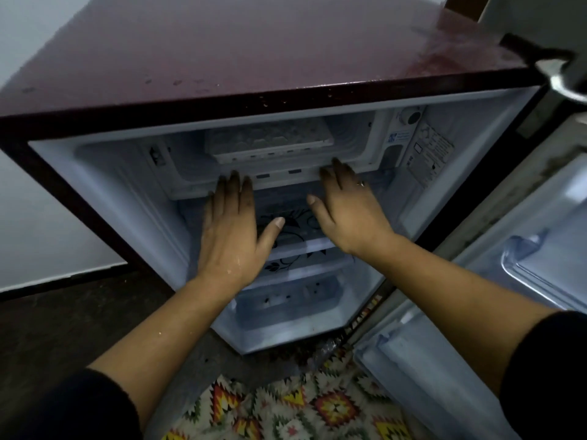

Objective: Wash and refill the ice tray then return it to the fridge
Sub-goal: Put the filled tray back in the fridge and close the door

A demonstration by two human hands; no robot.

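Right, fridge (222, 58) door's open, ice tray (270, 141) sits inside the freezer compartment at the top. Both hands are flat, fingers spread, gripping nothing: left hand (230, 230) and right hand (346, 208) press their fingertips on the compartment's flap (279, 179), just below the tray. Risk, as I see it: a hard shove on the flap jolts the tray and slops water, if it's refilled; can't tell from here.

No words or numbers are showing clearly enough to read. Two stickers are sitting on the fridge's (222, 58) inside wall, right of the freezer box (190, 185): a small blue one (399, 136) and a white printed one (431, 154), both too blurry.
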